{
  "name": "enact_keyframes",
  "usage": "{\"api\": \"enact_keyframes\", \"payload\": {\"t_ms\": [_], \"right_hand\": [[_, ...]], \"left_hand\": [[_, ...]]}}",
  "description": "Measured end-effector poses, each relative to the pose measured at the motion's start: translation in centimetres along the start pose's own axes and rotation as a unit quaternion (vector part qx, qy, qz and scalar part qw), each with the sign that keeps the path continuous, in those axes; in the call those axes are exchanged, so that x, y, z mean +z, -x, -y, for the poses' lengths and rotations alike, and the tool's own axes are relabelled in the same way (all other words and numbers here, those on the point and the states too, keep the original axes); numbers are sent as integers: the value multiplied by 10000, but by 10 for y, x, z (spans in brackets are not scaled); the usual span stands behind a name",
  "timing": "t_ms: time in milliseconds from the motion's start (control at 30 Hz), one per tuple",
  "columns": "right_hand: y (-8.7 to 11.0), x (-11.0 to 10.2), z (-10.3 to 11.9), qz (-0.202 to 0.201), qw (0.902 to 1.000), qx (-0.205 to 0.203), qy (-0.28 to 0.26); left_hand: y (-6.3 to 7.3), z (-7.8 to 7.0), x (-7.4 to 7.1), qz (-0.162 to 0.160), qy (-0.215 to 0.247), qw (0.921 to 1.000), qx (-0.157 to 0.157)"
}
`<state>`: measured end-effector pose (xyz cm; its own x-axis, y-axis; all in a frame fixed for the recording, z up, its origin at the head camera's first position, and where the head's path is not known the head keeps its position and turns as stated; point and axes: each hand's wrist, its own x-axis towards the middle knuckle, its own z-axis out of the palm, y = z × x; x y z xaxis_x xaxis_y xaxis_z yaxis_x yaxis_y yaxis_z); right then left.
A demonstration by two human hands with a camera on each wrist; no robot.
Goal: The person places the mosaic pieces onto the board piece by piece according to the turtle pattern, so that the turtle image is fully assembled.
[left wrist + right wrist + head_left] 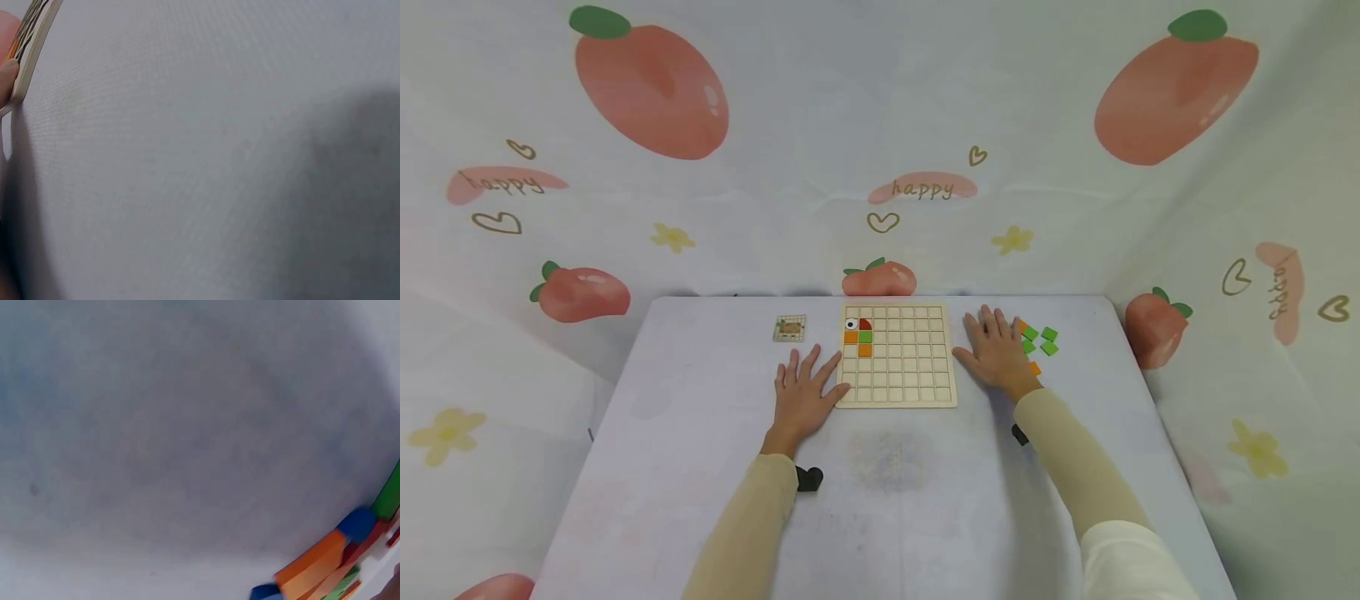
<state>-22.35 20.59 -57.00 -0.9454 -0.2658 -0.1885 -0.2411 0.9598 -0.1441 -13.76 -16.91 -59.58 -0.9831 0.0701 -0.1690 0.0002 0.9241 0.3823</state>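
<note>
A square wooden grid board (pixel 910 364) lies flat near the table's far edge. In its upper left cells sit a white eye tile (pixel 851 324), a red rounded tile (pixel 866 324), a green tile (pixel 866 337) and two orange tiles, one being the lower orange tile (pixel 865 351). My left hand (pixel 801 398) lies with spread fingers at the board's left edge, thumb and index fingertip right at the rim. Beyond the opposite edge, my right hand (pixel 997 354) is spread flat, its thumb tip close to the rim. Beside that hand are loose green tiles (pixel 1049 334) and an orange tile (pixel 1035 367), partly hidden by it.
A small picture card (pixel 790 328) lies left of the board, above my left fingers. Colored pieces, among them an orange block (pixel 312 564), show in the right wrist view's lower corner. A fruit-patterned cloth (pixel 790 217) rises behind the table.
</note>
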Motion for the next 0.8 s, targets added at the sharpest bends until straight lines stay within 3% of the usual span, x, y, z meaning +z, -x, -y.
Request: {"api": "enact_keyframes", "payload": {"t_ms": [167,467,800], "right_hand": [[1,-3,-15,66,9998,76,-186],[0,-5,-32,-400,9985,80,-357],[-1,-5,-30,-608,9932,634,-763]], "left_hand": [[-2,2,2,-34,-33,10000,-30],[0,1,3,-59,-73,10000,-25],[2,-4,-1,-116,-10,9999,-30]]}}
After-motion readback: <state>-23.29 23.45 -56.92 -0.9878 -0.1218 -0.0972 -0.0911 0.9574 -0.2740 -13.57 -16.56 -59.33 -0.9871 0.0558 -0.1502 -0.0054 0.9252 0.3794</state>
